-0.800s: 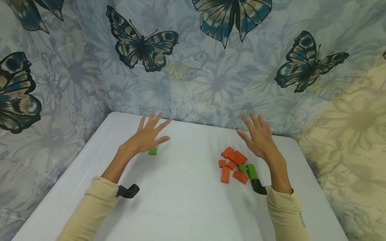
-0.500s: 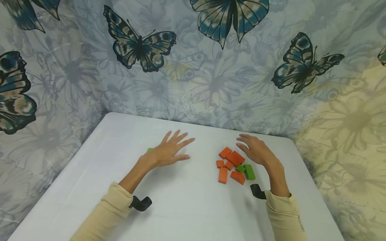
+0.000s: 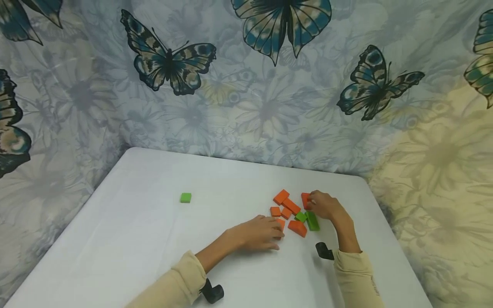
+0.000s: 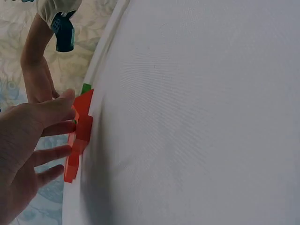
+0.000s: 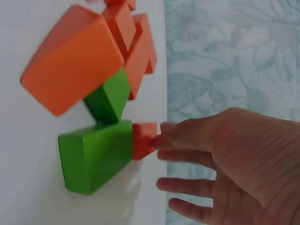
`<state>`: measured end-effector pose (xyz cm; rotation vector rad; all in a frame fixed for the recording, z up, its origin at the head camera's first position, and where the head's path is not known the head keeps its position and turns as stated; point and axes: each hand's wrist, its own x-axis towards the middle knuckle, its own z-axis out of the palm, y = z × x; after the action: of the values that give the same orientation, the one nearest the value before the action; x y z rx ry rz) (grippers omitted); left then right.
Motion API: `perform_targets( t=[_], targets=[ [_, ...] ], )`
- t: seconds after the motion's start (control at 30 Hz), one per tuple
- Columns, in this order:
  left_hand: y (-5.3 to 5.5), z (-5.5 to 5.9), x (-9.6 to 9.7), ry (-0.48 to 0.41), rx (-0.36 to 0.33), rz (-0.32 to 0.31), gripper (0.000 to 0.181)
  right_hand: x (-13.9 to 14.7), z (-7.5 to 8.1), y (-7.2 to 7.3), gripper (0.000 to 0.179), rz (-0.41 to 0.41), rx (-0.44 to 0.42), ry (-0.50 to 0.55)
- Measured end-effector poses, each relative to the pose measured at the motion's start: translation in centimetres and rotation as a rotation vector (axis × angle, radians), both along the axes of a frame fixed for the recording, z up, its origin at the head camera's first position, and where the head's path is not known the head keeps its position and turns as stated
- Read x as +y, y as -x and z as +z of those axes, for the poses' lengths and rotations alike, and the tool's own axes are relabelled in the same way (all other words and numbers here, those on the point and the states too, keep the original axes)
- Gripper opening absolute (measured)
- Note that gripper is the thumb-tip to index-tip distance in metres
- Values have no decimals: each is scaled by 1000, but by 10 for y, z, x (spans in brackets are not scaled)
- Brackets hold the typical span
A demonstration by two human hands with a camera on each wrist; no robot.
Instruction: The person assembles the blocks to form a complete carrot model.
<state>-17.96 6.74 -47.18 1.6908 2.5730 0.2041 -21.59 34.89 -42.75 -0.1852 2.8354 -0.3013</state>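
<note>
My right hand (image 3: pixel 325 205) pinches a small orange block (image 3: pixel 305 200) between thumb and index finger, at the far right of a group of wooden blocks; the right wrist view shows this orange block (image 5: pixel 143 139) just behind a green rectangular block (image 5: pixel 96 154). My left hand (image 3: pixel 256 233) reaches over the near left of the group, its fingers spread and loosely bent, partly hiding an orange block (image 3: pixel 281 222). Between the hands lie an orange block with slanted ends (image 3: pixel 297 228), a small green block (image 3: pixel 301 217) and a long orange block (image 3: pixel 291 206).
A lone green block (image 3: pixel 185 197) lies on the left of the white table (image 3: pixel 127 239). Further orange blocks sit in the group, one at its far side (image 3: pixel 281 196). Behind the table rises a butterfly-patterned wall cloth (image 3: pixel 265 115). Black wrist mounts (image 3: pixel 212 292) jut from the sleeves.
My left hand has swept right and nearer, from beside the lone green block to the group. My right hand has come down onto an orange block, which now sits apart, right of the long orange one.
</note>
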Motion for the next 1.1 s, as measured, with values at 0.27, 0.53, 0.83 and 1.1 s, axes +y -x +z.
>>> perform_targets(
  t=[0.27,0.53,0.83,1.1],
  targets=[
    [1,-4,3,18,149,49,47,3,-8,9,57,62,48,36],
    [-1,-7,7,-29,125,72,50,0,-8,15,55,77,52,-50],
    [4,-1,-25,-111,-154,143,62,-24,1,-4,58,69,306,6],
    [7,16,-98,-219,-256,288,64,-85,14,-45,50,274,357,107]
  ],
)
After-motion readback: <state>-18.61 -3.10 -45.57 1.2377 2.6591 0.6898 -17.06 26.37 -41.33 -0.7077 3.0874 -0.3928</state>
